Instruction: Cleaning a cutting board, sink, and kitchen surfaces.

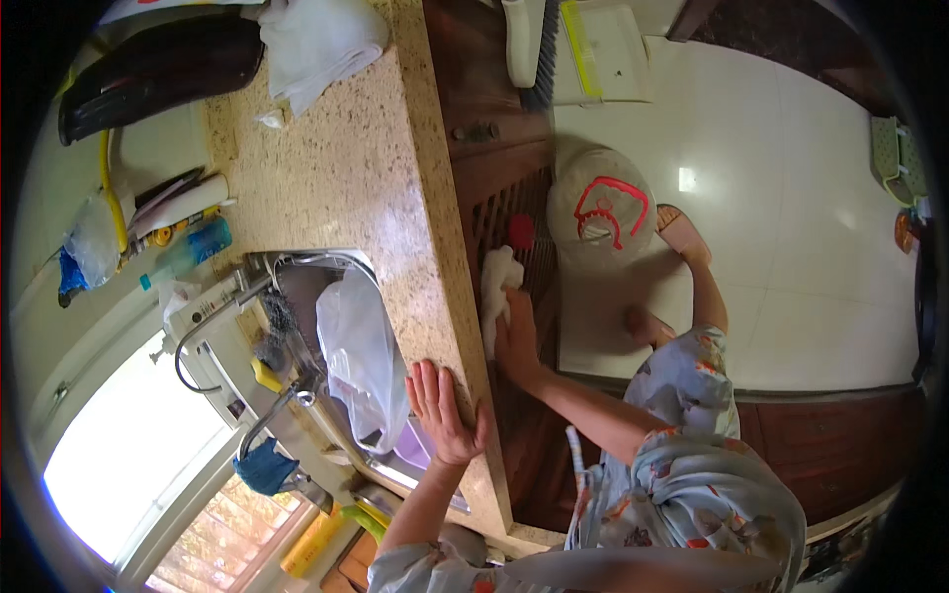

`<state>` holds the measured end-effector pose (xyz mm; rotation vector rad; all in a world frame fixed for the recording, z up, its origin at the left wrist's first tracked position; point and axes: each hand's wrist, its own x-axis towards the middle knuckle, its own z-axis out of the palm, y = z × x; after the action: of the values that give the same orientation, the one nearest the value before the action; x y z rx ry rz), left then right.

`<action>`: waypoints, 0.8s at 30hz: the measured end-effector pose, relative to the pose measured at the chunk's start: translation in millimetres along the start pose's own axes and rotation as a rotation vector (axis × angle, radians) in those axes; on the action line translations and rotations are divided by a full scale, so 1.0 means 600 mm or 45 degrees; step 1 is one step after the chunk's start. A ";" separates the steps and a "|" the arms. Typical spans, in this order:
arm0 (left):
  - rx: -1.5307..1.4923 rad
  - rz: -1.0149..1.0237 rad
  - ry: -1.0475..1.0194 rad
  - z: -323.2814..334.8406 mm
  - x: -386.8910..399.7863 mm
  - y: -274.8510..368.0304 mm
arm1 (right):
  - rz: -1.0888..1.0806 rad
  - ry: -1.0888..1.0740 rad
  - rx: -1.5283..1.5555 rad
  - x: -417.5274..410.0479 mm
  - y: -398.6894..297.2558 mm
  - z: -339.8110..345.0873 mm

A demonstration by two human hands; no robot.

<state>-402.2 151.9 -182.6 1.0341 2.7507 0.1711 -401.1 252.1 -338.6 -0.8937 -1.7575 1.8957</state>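
My left hand (445, 419) lies palm down on the front edge of the speckled stone countertop (348, 170), holding nothing. Its thumb is spread towards the outer edge, and the fingers point towards the sink. Lower down, my right hand (519, 341) presses a white cloth (500, 278) against the dark reddish-brown slatted cabinet door (534, 193). Part of the cloth is hidden behind the hand. A small red round object (521, 231) is at the slats, just beyond the cloth. On the floor close by stands a translucent plastic container (567, 215) with a red handle (629, 187).
A white plastic bag (356, 356) and a purple basin (415, 443) are in the metal sink (382, 468). A blue cloth (265, 465) hangs on the faucet. A folded white cloth (322, 44) lies on the counter. A brush (526, 44) and dustpan (612, 55) are against the cabinets.
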 end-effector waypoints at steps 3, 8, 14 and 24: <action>0.026 0.012 0.030 0.000 0.000 -0.001 | -0.151 0.129 0.058 0.094 -0.025 0.002; -0.007 0.019 0.053 0.007 -0.005 -0.010 | -0.112 0.082 0.153 0.167 0.004 0.029; -0.031 0.010 0.024 0.004 -0.004 -0.007 | 0.380 -0.362 0.220 -0.140 0.009 -0.031; -0.030 0.000 0.070 0.007 -0.003 -0.003 | 0.018 0.214 -0.028 0.054 0.050 0.042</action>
<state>-400.7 149.6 -187.0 1.0389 2.7902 0.2345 -437.7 251.8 -374.0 -1.0438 -1.6797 1.7575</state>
